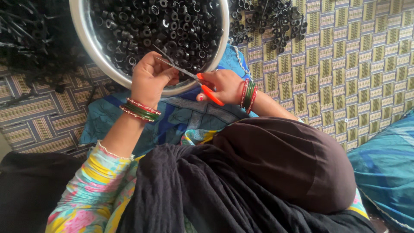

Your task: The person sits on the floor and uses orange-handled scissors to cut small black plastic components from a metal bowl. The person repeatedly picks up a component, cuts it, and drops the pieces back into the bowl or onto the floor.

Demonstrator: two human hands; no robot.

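While my right hand [222, 85] grips the orange-handled scissors [189, 77] over the steel bowl [88, 41] rim, my left hand [148, 77] pinches closed around a small black ring, hidden; light, stiff, best held by its edge.

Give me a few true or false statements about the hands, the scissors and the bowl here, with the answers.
1. The right hand holds scissors with orange handles. True.
2. The metal bowl is filled with white beads. False: it holds small black rings.
3. Both wrists wear red and green bangles. True.
4. The left hand rests flat on the patterned mat. False: it is raised at the bowl's rim, its fingers closed by the scissor blades.
5. More black rings lie on the mat beside the bowl. True.
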